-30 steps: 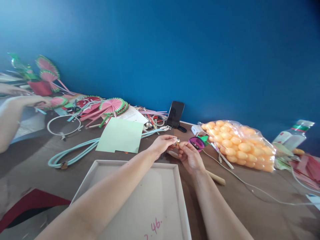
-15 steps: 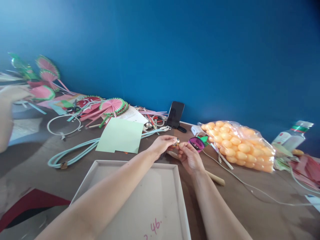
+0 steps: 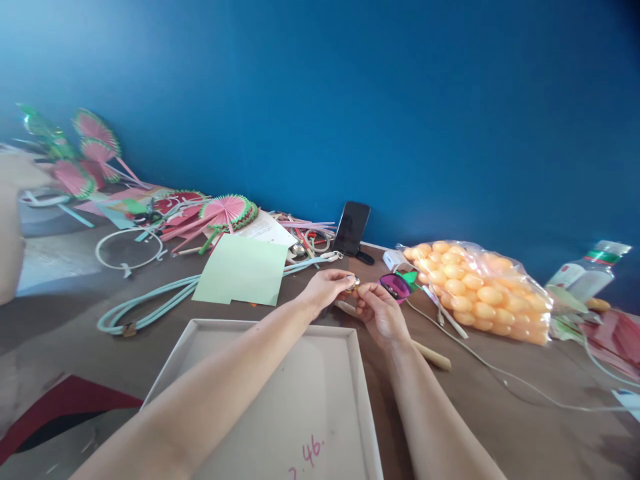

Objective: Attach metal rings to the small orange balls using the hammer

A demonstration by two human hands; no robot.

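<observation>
Just beyond the far edge of the box lid, my left hand (image 3: 324,291) pinches a small, rounded, shiny metal piece (image 3: 353,283) between thumb and fingertips. My right hand (image 3: 381,312) meets it from the other side, its thumb and forefinger pressed together at the piece's edge. What the right fingertips hold, if anything, is too small to make out. Below my forearms lies the pale shallow box lid (image 3: 320,387) with pink handwriting. A purple bowl-like container (image 3: 395,285) with a green leaf shape sits beside my right hand.
Light green paper (image 3: 240,270) and looped pale blue cord (image 3: 150,305) lie left. Behind are watermelon paper fans (image 3: 227,212) and a propped phone (image 3: 351,227). To the right are a bag of orange balls (image 3: 480,290), a wooden stick (image 3: 433,355) and a bottle (image 3: 587,273). Another person's arm (image 3: 11,227) is far left.
My hands keep nearly the same pose around the shiny metal piece. At far left, the other person's hand and the watermelon fan by it have shifted slightly left.
</observation>
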